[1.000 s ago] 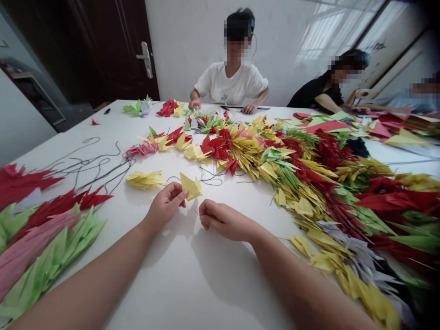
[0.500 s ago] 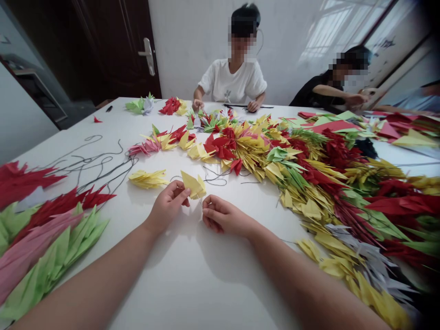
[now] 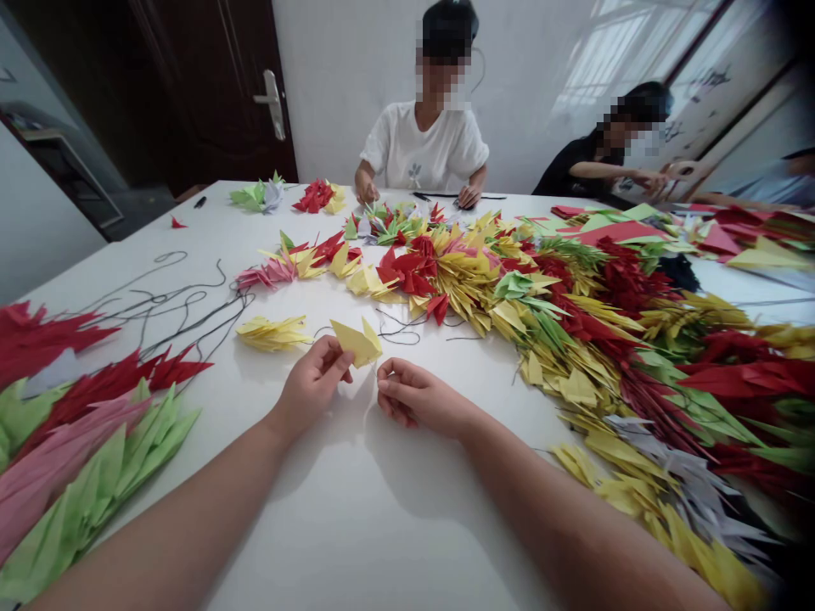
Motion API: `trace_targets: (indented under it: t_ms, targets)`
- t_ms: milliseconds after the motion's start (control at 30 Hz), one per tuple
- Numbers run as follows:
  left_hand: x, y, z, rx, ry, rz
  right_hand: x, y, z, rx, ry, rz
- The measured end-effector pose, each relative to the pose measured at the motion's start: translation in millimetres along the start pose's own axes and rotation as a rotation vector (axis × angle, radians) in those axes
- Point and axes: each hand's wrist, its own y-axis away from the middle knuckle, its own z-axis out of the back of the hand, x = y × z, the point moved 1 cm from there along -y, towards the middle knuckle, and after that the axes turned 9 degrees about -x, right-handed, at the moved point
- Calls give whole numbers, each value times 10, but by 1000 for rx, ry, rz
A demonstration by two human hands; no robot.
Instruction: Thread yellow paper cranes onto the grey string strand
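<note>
Two hands work over the white counter (image 3: 331, 526): the left fingers (image 3: 331, 363) pinch a folded yellow paper piece (image 3: 356, 342) in the air, while the right fingers (image 3: 391, 383) curl narrow just beside it, holding something too thin to tell. A light, steady pinch spares the creases.

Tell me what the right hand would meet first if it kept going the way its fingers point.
Probably the folded yellow origami piece pinched in the left hand, just ahead of the right hand. Depth is hard to judge, so it might pass slightly below the piece.
</note>
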Motion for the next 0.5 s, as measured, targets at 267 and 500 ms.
trace_targets:
  t_ms: [267, 500]
  targets:
    - [4, 41, -13, 26, -80, -153, -52, -48, -38, -191, 2, 121]
    - [2, 26, 2, 25, -44, -97, -71, -66, 5, -190, 10, 185]
